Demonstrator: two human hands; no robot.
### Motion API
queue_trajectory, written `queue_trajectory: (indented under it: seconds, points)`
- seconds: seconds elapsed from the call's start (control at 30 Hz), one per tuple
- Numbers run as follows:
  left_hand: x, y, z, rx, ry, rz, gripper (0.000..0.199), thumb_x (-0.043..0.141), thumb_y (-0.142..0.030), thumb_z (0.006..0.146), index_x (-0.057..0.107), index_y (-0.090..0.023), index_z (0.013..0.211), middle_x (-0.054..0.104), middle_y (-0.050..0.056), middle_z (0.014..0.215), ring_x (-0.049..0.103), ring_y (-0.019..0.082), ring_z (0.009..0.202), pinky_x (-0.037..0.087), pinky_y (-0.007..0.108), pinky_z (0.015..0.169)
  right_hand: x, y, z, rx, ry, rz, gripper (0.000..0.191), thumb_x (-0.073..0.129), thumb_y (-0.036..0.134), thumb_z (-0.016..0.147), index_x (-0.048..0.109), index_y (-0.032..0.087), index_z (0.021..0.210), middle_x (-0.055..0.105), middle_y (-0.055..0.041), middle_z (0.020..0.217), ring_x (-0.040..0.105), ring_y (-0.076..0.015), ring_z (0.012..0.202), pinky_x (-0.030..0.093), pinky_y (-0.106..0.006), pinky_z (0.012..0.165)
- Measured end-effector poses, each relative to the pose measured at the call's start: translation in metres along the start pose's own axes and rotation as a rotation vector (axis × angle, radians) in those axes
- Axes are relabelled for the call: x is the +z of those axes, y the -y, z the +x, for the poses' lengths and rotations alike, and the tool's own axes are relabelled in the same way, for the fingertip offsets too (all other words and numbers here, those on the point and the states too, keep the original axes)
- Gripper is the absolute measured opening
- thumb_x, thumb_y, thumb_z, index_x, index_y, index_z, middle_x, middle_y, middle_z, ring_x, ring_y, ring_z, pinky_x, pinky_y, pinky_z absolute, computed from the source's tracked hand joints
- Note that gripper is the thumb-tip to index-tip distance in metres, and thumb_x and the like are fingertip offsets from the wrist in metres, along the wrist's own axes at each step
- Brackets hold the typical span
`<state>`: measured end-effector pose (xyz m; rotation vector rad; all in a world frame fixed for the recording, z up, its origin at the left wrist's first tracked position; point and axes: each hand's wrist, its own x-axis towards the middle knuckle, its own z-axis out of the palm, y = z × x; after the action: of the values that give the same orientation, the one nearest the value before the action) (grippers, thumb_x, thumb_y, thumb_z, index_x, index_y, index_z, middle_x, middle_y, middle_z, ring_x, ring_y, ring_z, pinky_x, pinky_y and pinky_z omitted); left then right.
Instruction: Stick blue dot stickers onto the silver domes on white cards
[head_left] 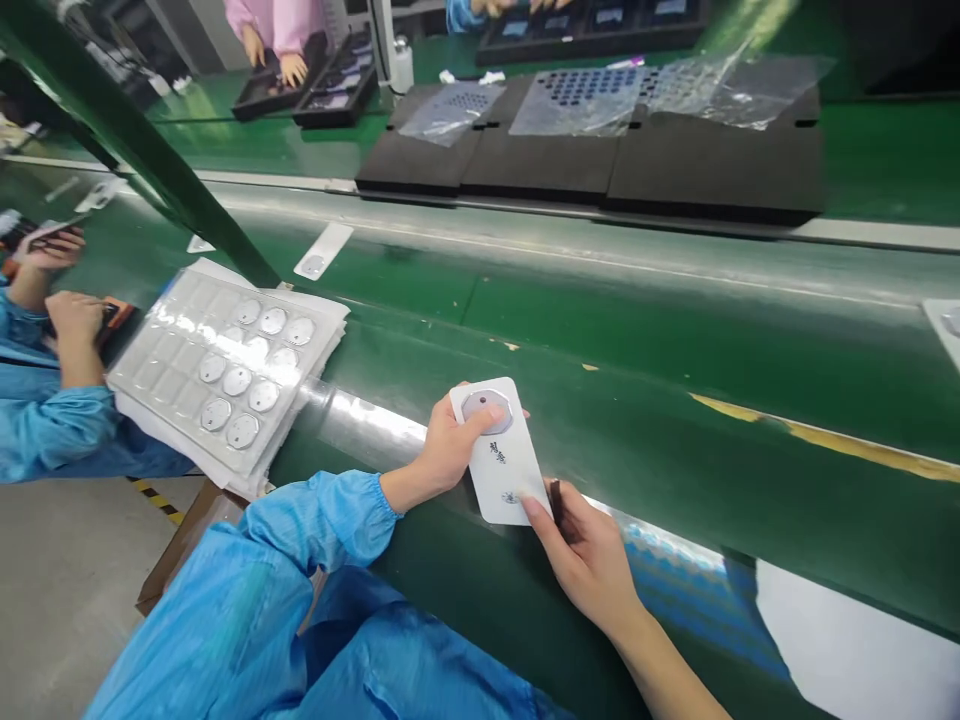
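Between my two hands is a white rectangular card (501, 470) with dark printed marks and a silvery round-cornered disc (477, 407) at its upper end. My left hand (448, 440) grips the card's upper left side, its thumb lying on the disc. At the lower right corner, my right hand (589, 555) pinches the card between thumb and fingers; a small dark item (556, 498) shows by its index finger, too hidden to name. To the left, a clear plastic tray (166, 385) has several round silvery discs in its right-hand pockets.
Another white card (324, 251) lies on the green bench (420, 300), near a slanted green post (172, 190). Black foam blocks (540, 165) with plastic sheets stand beyond. A co-worker's hands (75, 315) are at the left. White paper (847, 640) lies at lower right.
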<state>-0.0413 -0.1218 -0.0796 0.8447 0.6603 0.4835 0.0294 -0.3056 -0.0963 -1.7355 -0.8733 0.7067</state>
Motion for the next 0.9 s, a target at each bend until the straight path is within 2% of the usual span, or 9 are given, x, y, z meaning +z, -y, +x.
queue_trajectory:
  seconds: [0.17, 0.33, 0.43, 0.5, 0.57, 0.67, 0.77, 0.83, 0.9]
  points:
    - [-0.001, 0.0, 0.004, 0.007, -0.045, -0.045, 0.052, 0.093, -0.046, 0.066, 0.061, -0.019, 0.098, 0.08, 0.009, 0.086, 0.074, 0.022, 0.072, 0.057, 0.032, 0.069, 0.0, -0.002, 0.002, 0.013, -0.011, 0.007, 0.033, 0.067, 0.055, 0.098, 0.065, 0.024, 0.087, 0.058, -0.0013, 0.07, 0.047, -0.018, 0.055, 0.039, -0.031, 0.049]
    - [-0.009, -0.001, 0.012, 0.067, 0.042, 0.234, 0.055, 0.081, -0.057, 0.078, 0.066, -0.015, 0.111, 0.079, 0.016, 0.11, 0.076, 0.024, 0.088, 0.06, 0.036, 0.08, -0.001, 0.004, 0.01, 0.124, -0.046, 0.204, 0.04, 0.07, 0.061, 0.093, 0.065, 0.023, 0.083, 0.06, -0.003, 0.071, 0.056, -0.0195, 0.06, 0.047, -0.031, 0.053]
    - [-0.017, -0.008, 0.021, 0.153, 0.105, 0.374, 0.06, 0.084, -0.048, 0.076, 0.066, -0.017, 0.124, 0.073, 0.016, 0.127, 0.074, 0.021, 0.097, 0.058, 0.035, 0.091, -0.017, 0.006, 0.03, 0.133, -0.213, 0.289, 0.045, 0.074, 0.065, 0.088, 0.066, 0.021, 0.088, 0.058, -0.0012, 0.066, 0.05, -0.0161, 0.055, 0.042, -0.029, 0.051]
    - [-0.023, -0.017, 0.028, 0.244, 0.106, 0.509, 0.06, 0.081, -0.044, 0.08, 0.063, -0.019, 0.131, 0.07, 0.015, 0.133, 0.07, 0.02, 0.105, 0.056, 0.034, 0.094, -0.04, 0.006, 0.054, 0.106, -0.395, 0.295, 0.05, 0.074, 0.07, 0.083, 0.063, 0.022, 0.09, 0.054, 0.0012, 0.065, 0.045, -0.0139, 0.053, 0.039, -0.028, 0.052]
    - [-0.03, -0.029, 0.037, 0.326, 0.087, 0.665, 0.053, 0.074, -0.042, 0.084, 0.063, -0.02, 0.132, 0.067, 0.014, 0.135, 0.065, 0.021, 0.115, 0.055, 0.033, 0.094, -0.072, 0.005, 0.084, 0.076, -0.521, 0.256, 0.055, 0.069, 0.077, 0.079, 0.058, 0.023, 0.089, 0.05, 0.003, 0.065, 0.042, -0.0131, 0.054, 0.036, -0.028, 0.053]
    - [-0.039, -0.06, 0.058, 0.385, 0.045, 0.912, 0.041, 0.068, -0.037, 0.087, 0.068, -0.02, 0.124, 0.065, 0.013, 0.136, 0.061, 0.024, 0.123, 0.054, 0.035, 0.096, -0.125, 0.004, 0.124, 0.079, -0.603, 0.167, 0.058, 0.063, 0.081, 0.077, 0.053, 0.024, 0.082, 0.05, 0.0014, 0.067, 0.041, -0.0142, 0.056, 0.034, -0.029, 0.054]
    - [-0.048, -0.109, 0.09, 0.396, -0.071, 1.187, 0.038, 0.066, -0.035, 0.087, 0.071, -0.019, 0.121, 0.062, 0.014, 0.142, 0.055, 0.031, 0.135, 0.048, 0.043, 0.109, -0.161, 0.001, 0.138, 0.126, -0.649, 0.018, 0.051, 0.07, 0.072, 0.076, 0.058, 0.022, 0.075, 0.056, -0.0048, 0.068, 0.048, -0.0197, 0.062, 0.04, -0.035, 0.063]
    - [-0.057, -0.149, 0.114, 0.371, -0.226, 1.365, 0.045, 0.069, -0.035, 0.085, 0.068, -0.013, 0.124, 0.054, 0.022, 0.15, 0.044, 0.041, 0.145, 0.038, 0.056, 0.118, -0.166, -0.001, 0.129, 0.122, -0.679, -0.069, 0.046, 0.07, 0.065, 0.079, 0.065, 0.019, 0.082, 0.061, -0.0079, 0.072, 0.053, -0.0241, 0.069, 0.044, -0.04, 0.073]
    - [-0.067, -0.189, 0.134, 0.315, -0.404, 1.523, 0.058, 0.075, -0.04, 0.081, 0.064, -0.003, 0.125, 0.048, 0.035, 0.149, 0.035, 0.055, 0.146, 0.029, 0.072, 0.115, -0.157, -0.006, 0.108, 0.086, -0.667, -0.109, 0.047, 0.064, 0.063, 0.086, 0.072, 0.018, 0.095, 0.064, -0.0079, 0.076, 0.055, -0.0253, 0.07, 0.046, -0.042, 0.077]
